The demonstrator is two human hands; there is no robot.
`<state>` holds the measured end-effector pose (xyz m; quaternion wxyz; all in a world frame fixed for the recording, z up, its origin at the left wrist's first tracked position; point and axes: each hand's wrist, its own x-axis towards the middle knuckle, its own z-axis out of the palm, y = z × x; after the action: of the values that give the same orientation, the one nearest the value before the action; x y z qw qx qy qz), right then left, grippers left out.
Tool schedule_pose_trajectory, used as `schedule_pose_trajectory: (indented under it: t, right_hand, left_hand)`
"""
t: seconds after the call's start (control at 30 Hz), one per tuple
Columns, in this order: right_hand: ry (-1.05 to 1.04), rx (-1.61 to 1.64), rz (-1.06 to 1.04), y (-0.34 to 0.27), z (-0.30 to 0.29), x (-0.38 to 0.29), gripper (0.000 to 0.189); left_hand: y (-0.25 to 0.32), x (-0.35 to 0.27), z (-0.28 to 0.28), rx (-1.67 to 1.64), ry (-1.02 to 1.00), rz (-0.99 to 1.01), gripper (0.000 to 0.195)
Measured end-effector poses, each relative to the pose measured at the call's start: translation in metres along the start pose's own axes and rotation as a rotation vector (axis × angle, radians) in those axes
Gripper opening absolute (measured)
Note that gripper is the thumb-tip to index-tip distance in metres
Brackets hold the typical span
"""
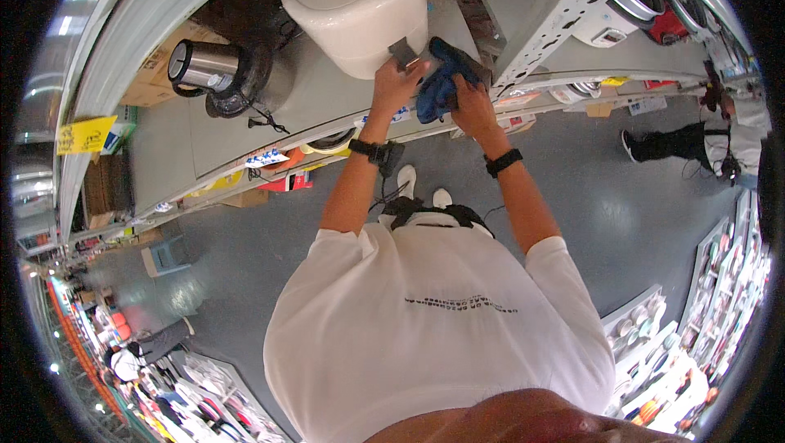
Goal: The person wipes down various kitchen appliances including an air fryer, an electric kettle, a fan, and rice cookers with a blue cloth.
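On a grey metal shelf [245, 142] stands a large cream-coloured appliance [362, 19] with two copper-coloured knobs on top. My left hand [395, 87] is at its front, fingers at a small dark grey flat piece [402, 52]; whether that piece is part of the appliance I cannot tell. My right hand [473, 102] grips a crumpled dark blue cloth [443, 84] just right of the appliance. Further left on the shelf is a steel and black electric kettle [211, 69], beside a dark appliance base with a loose plug and cord [267, 121].
A perforated metal upright [552, 26] rises right of my right hand. Cardboard boxes [165, 62] sit behind the kettle. Goods fill a lower shelf. A small blue-grey stool [165, 257] stands on the floor at left. Another person [674, 145] is at the far right, another at lower left.
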<state>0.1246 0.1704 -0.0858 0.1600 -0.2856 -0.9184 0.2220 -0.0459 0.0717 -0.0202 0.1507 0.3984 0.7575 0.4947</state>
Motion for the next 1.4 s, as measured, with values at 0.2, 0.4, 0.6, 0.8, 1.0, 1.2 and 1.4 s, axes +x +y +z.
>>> schedule_pose_trajectory:
  t: [0.2,0.4,0.6,0.8,1.0,1.2,1.4]
  right_hand:
    - [-0.035,-0.314,-0.143,-0.018,-0.014,0.014,0.073]
    - [-0.218,-0.423,0.08,-0.019,-0.012,0.076,0.085]
    - [-0.305,-0.384,0.14,0.013,0.003,0.161,0.091]
    - [-0.231,-0.465,0.151,0.029,0.026,0.223,0.074]
    - [-0.093,-0.499,0.048,0.042,0.04,0.235,0.052]
    - [-0.281,-0.237,0.083,-0.042,-0.001,0.127,0.05]
    - [-0.368,-0.262,0.253,-0.044,-0.026,0.049,0.062]
  left_hand:
    - [-0.049,-0.033,-0.018,-0.227,0.259,-0.077,0.023]
    - [-0.08,-0.042,-0.035,-0.366,0.412,-0.08,0.018]
    - [-0.109,-0.046,-0.069,-0.244,0.443,-0.03,0.008]
    - [-0.108,-0.052,-0.072,-0.438,0.433,-0.034,0.009]
    - [-0.113,-0.042,-0.069,-0.449,0.393,-0.065,0.015]
    - [-0.113,-0.055,-0.074,-0.443,0.47,-0.06,0.009]
    - [-0.125,-0.053,-0.065,-0.613,0.383,-0.08,0.014]
